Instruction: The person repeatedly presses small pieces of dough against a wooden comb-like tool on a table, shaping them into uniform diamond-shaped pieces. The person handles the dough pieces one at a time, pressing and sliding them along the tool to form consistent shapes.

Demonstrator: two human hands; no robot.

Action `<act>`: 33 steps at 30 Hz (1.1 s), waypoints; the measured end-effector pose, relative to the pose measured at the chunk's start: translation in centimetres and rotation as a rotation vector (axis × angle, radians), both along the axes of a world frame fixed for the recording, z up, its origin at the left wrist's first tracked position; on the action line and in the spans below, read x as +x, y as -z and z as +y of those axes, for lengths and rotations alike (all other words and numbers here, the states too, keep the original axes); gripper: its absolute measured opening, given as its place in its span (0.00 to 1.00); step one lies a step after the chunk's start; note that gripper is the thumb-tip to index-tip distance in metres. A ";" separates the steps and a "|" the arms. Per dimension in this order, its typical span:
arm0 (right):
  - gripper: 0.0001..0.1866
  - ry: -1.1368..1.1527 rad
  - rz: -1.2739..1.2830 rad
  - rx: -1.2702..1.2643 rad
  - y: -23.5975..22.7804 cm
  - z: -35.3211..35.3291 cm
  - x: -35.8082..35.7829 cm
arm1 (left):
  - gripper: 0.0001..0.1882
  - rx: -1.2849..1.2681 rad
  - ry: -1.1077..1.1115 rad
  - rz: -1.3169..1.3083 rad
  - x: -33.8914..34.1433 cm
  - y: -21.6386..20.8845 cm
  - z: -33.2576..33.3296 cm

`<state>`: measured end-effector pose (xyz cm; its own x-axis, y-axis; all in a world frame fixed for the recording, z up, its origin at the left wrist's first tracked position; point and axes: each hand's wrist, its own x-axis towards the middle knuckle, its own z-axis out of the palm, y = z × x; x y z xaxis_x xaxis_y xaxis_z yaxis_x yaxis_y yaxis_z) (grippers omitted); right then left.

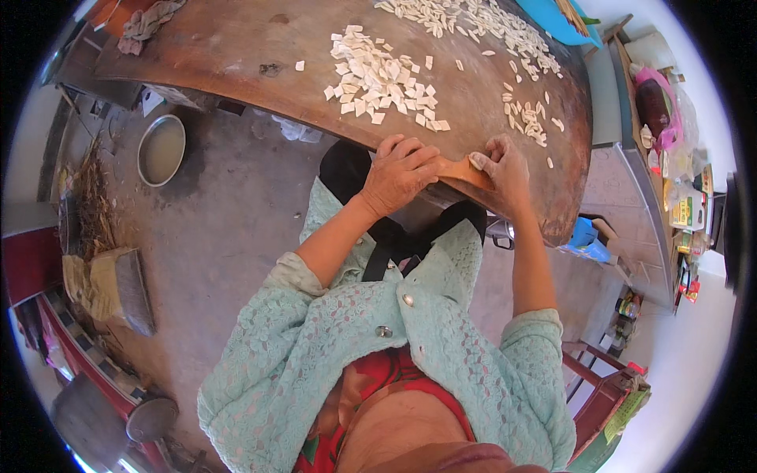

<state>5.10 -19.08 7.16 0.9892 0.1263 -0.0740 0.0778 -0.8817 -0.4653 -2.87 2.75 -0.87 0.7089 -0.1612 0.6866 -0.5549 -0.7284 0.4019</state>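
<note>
A flat orange-brown wooden piece, shaped like a comb (467, 173), lies at the near edge of the wooden table (236, 55). My left hand (400, 175) is closed over its left end. At its right end my right hand (506, 169) has its fingers curled, and the thumb presses on the wood. Something pale shows at that thumb's tip; whether it is dough or the nail I cannot tell. Beyond my left hand is a pile of flat, cut dough pieces (377, 77). Small shaped dough pieces (527, 118) lie beyond my right hand, and a larger spread of them (481, 22) is farther back.
At the far right edge of the table sits a blue basin (556, 22). A crumpled cloth (148, 25) lies at the far left. On the floor to the left stands a metal basin (162, 150). A counter with bottles and bags (670, 158) runs along the right.
</note>
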 end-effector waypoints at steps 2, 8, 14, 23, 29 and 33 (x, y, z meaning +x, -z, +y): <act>0.15 -0.001 -0.058 -0.062 0.3 -0.4 1.5 | 0.17 -0.021 0.006 -0.005 0.1 -0.4 0.1; 0.11 -0.069 0.017 0.213 -2.1 0.4 -0.3 | 0.19 -0.019 0.011 0.037 0.1 0.1 0.2; 0.14 -0.329 -0.501 0.091 0.4 0.9 2.1 | 0.18 0.000 0.005 0.021 0.1 0.3 0.0; 0.11 -0.281 -0.099 0.046 1.7 6.0 3.3 | 0.18 -0.020 0.024 0.009 0.1 0.3 0.2; 0.13 -0.124 -0.018 0.221 2.5 1.6 4.4 | 0.13 -0.015 0.006 -0.014 0.2 0.1 0.0; 0.13 -0.208 -0.011 0.214 1.9 0.1 3.7 | 0.16 -0.009 0.010 0.016 0.0 -0.2 0.1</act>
